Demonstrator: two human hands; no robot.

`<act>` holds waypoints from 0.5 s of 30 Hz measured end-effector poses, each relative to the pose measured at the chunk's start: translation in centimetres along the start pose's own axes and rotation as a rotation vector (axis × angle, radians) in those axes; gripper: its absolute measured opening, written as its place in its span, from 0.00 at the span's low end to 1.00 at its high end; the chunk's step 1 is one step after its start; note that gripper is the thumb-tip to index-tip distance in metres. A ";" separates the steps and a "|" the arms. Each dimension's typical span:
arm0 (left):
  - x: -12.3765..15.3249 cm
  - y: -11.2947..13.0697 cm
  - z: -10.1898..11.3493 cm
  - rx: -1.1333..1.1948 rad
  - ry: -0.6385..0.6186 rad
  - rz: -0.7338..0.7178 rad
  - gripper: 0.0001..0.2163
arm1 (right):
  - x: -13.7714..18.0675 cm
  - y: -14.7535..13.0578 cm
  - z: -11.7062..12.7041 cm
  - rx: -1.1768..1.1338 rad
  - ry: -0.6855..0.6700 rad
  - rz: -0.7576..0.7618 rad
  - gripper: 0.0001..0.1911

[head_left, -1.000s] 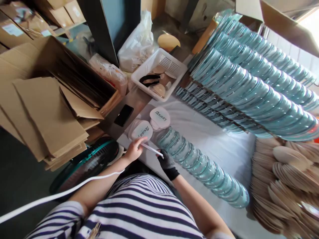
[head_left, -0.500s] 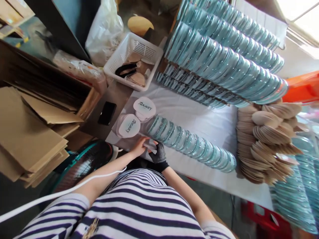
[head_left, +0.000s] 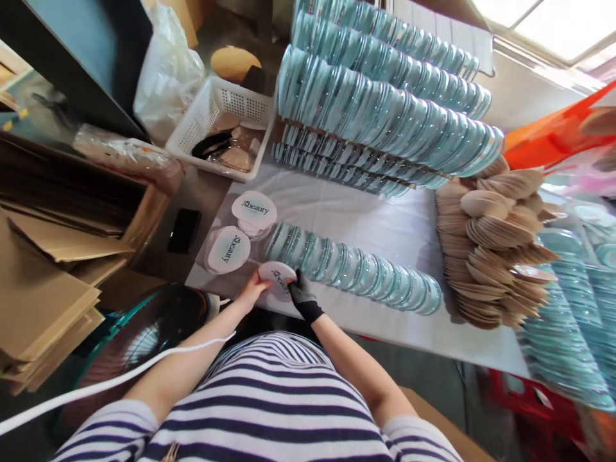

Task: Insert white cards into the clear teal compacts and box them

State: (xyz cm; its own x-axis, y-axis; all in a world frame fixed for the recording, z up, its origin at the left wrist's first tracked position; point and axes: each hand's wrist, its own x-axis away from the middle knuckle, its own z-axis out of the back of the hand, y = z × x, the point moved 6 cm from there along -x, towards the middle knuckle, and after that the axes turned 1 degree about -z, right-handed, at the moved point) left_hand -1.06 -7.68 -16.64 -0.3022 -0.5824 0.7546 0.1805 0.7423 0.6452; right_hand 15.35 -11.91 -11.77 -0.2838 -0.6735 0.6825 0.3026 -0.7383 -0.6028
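Between my two hands is a pale pink rounded card (head_left: 278, 272) printed with "beauty" lettering, held just in front of the table's near edge. My bare left hand (head_left: 253, 289) pinches its left side. On its right side, my right hand (head_left: 303, 295) grips it in a grey-and-black glove that leaves the fingertips bare. Two piles of matching printed cards, one upper pile (head_left: 254, 210) and one lower pile (head_left: 228, 250), lie to the left. Just beyond my right hand runs a slanting row of clear, teal-tinted round plastic cases (head_left: 353, 266).
Tall rows of the same plastic cases (head_left: 385, 115) stand at the back. Stacked beige shell-shaped pads (head_left: 491, 250) sit at the right end of the white-covered table (head_left: 385, 215). A white basket (head_left: 190, 125), a black phone (head_left: 185, 231) and cardboard sheets (head_left: 43, 289) are on the left.
A printed card now shows face up between my hands, where earlier only a pale edge was visible. My hands have moved slightly apart, and the whole view has shifted.
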 end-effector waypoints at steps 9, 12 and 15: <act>6.2 5.5 -11.0 0.271 -0.448 0.153 0.21 | 5.2 2.3 13.0 -0.659 -0.506 0.048 0.27; 5.5 5.3 -15.9 0.084 -0.352 0.066 0.18 | 4.8 6.4 17.6 -0.608 -0.392 -0.026 0.30; 5.4 4.3 -21.6 0.036 -0.439 0.076 0.19 | 5.9 10.0 20.9 -0.643 -0.473 -0.023 0.29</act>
State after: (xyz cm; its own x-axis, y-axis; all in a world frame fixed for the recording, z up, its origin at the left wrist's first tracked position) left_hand 18.27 -14.77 -7.18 -0.6593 -0.3363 0.6725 0.1869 0.7930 0.5798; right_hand 35.70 -22.54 -5.20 0.1761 -0.6780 0.7136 -0.3239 -0.7245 -0.6084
